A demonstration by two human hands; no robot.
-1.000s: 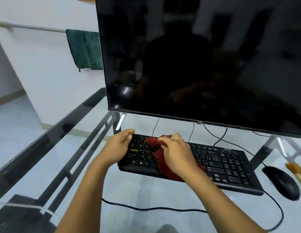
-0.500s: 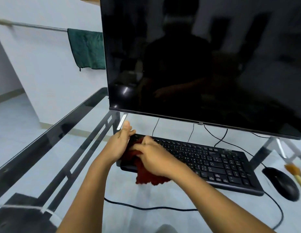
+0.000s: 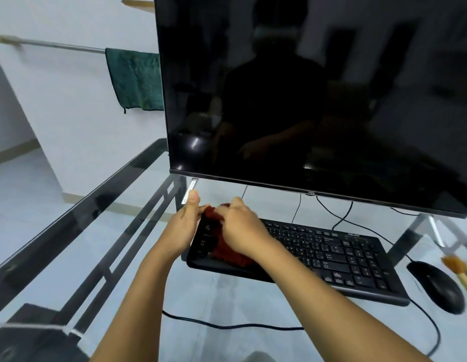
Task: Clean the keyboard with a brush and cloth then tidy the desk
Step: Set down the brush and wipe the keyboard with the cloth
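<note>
Nearest, a black cable [image 3: 227,326] trails across the glass desk [image 3: 70,257] in front of the keyboard [image 3: 344,259]. Both forearms reach over it to the keyboard's left end.

The left hand [image 3: 184,228] clasps that left end with its thumb raised, bracing the board. The right hand [image 3: 242,231] is curled down over the red cloth [image 3: 227,253], bunching it against the keys. A second ago the cloth lay about a third of the way in from the left end. Half a second ago it hung over the front-left corner. Now it covers the left end, drawn up toward the back-left corner. I judge the wiping pass has reached the board's last stretch, so cloth work looks near done and tidying is still to come.

Right of the keyboard sits a black mouse [image 3: 436,286], and beyond it the brush [image 3: 455,265], set down, cut off by the frame edge and blurred. Behind the keyboard stands a dark monitor [image 3: 305,100]; far to its left a green towel [image 3: 135,79] hangs on a rail.

The right hand hides most of the cloth and the keys beneath. Whether the left fingertips also pinch the cloth I cannot tell. Key legends are too smeared to read.
</note>
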